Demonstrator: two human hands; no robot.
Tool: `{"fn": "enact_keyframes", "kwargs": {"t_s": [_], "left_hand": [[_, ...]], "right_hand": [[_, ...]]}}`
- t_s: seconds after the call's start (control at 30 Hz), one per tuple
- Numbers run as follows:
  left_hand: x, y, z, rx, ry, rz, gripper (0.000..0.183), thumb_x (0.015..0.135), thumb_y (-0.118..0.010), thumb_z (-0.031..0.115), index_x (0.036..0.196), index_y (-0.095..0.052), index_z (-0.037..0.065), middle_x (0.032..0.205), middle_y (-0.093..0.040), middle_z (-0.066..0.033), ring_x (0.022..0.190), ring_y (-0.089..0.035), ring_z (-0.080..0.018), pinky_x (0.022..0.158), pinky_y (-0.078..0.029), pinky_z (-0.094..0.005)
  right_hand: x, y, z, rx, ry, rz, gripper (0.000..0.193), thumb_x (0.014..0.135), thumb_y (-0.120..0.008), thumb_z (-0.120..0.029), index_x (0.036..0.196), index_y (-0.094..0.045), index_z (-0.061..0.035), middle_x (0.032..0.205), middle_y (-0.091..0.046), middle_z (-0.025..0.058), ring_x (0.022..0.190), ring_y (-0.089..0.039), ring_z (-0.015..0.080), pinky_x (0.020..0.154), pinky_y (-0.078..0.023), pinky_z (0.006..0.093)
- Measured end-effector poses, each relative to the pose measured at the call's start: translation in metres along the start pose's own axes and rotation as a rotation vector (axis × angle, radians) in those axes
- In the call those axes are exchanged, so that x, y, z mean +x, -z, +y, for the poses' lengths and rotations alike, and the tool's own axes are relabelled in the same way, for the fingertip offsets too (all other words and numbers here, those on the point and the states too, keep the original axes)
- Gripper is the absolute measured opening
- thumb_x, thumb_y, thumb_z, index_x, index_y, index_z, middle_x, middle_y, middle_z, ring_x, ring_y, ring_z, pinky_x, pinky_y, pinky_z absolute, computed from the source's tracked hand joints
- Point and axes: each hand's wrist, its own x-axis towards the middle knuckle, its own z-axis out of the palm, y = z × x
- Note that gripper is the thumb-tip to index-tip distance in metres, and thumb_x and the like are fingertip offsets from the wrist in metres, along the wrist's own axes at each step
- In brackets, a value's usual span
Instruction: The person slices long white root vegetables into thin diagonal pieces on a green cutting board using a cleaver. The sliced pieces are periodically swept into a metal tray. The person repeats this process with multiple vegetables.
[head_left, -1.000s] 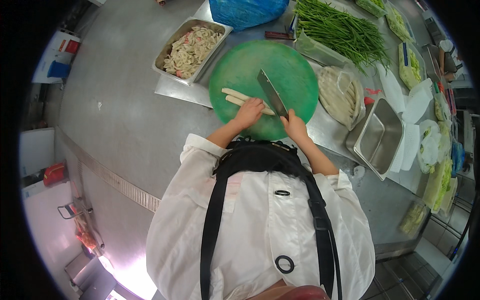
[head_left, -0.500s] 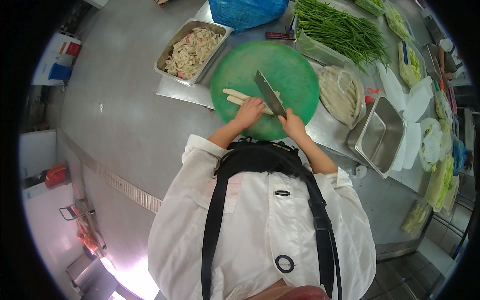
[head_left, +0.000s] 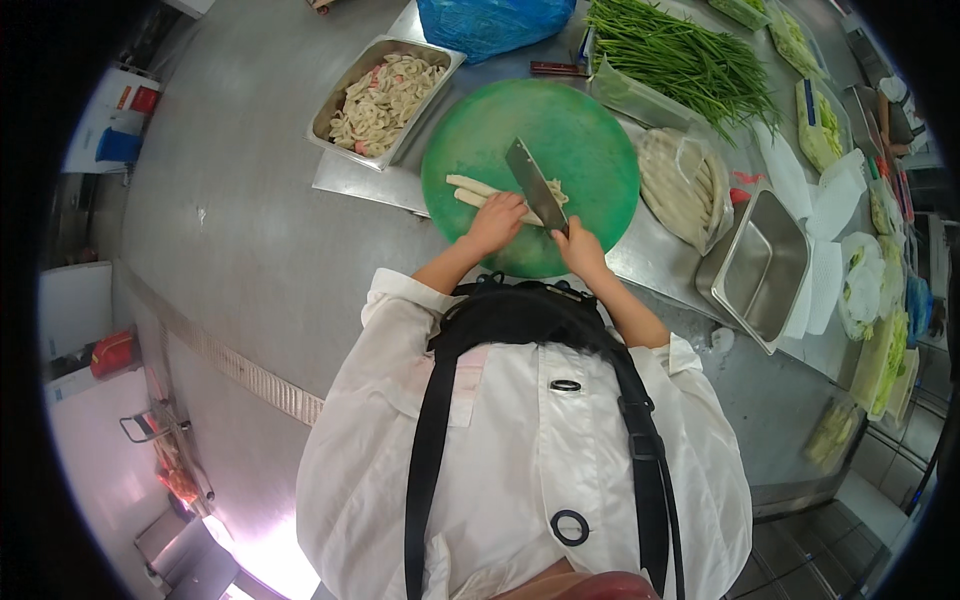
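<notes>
A round green cutting board [head_left: 540, 115] lies on the metal table, with long pale sticks of food [head_left: 466, 189] side by side on it. My left hand [head_left: 496, 222] presses down on these sticks, its fingers bent round them close to the blade. In my right hand [head_left: 582, 250] is a cleaver [head_left: 537, 186], held by its handle, the blade slanting up and left across the sticks. Small pale cut pieces [head_left: 559, 190] lie just right of the blade. My fingers hide part of the sticks and most of the handle.
A steel pan [head_left: 455, 62] of sliced pale pieces stands at the far left, beside a blue plastic bag [head_left: 495, 25]. Green stalks [head_left: 680, 60] lie at the far right. A bag of whole pale sticks [head_left: 682, 190] and another steel pan [head_left: 757, 265] sit right of the board.
The cleaver and my right hand have shifted slightly left along the sticks. My left hand still holds the sticks, moved a little left. More cut pieces show right of the blade.
</notes>
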Motion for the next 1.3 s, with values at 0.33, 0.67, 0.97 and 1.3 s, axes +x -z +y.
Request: {"fn": "enact_keyframes", "kwargs": {"t_s": [0.33, 0.67, 0.97, 1.3], "left_hand": [[-0.006, 0.0, 0.0, 0.005, 0.064, -0.006, 0.028, 0.069, -0.067, 0.007, 0.095, -0.059, 0.004, 0.106, -0.056, -0.0125, 0.107, -0.052, -0.0332, 0.094, -0.043, -0.0443], [-0.004, 0.015, -0.011, 0.092, 0.003, 0.009, 0.027, 0.069, -0.068, 0.012, 0.094, -0.06, 0.005, 0.104, -0.057, -0.0109, 0.104, -0.053, -0.0304, 0.093, -0.041, -0.0429], [-0.001, 0.019, -0.006, 0.073, 0.049, -0.045, 0.024, 0.071, -0.068, 0.013, 0.092, -0.06, 0.006, 0.103, -0.057, -0.0091, 0.103, -0.054, -0.0289, 0.091, -0.042, -0.0415], [-0.013, 0.016, -0.024, -0.011, 0.025, -0.026, 0.028, 0.07, -0.07, 0.011, 0.095, -0.059, 0.005, 0.105, -0.056, -0.0121, 0.103, -0.053, -0.0331, 0.089, -0.044, -0.0429]], "right_hand": [[-0.038, 0.031, 0.0, -0.094, 0.006, -0.174, 0.034, 0.091, -0.059, -0.029, 0.098, -0.044, 0.0004, 0.079, -0.065, 0.0254, 0.074, -0.063, 0.0446, 0.064, -0.049, 0.0535], [-0.003, 0.01, -0.016, 0.014, 0.024, -0.036, 0.032, 0.09, -0.06, -0.028, 0.098, -0.045, 0.0003, 0.08, -0.065, 0.0251, 0.075, -0.063, 0.045, 0.065, -0.049, 0.0536], [-0.014, -0.001, -0.02, -0.072, -0.019, -0.109, 0.033, 0.09, -0.059, -0.028, 0.101, -0.045, -0.0006, 0.078, -0.065, 0.0246, 0.075, -0.064, 0.0441, 0.064, -0.05, 0.0525], [-0.021, 0.026, -0.032, -0.032, -0.002, -0.14, 0.034, 0.09, -0.059, -0.027, 0.103, -0.045, 0.0, 0.08, -0.065, 0.0243, 0.075, -0.064, 0.0451, 0.066, -0.05, 0.0541]]}}
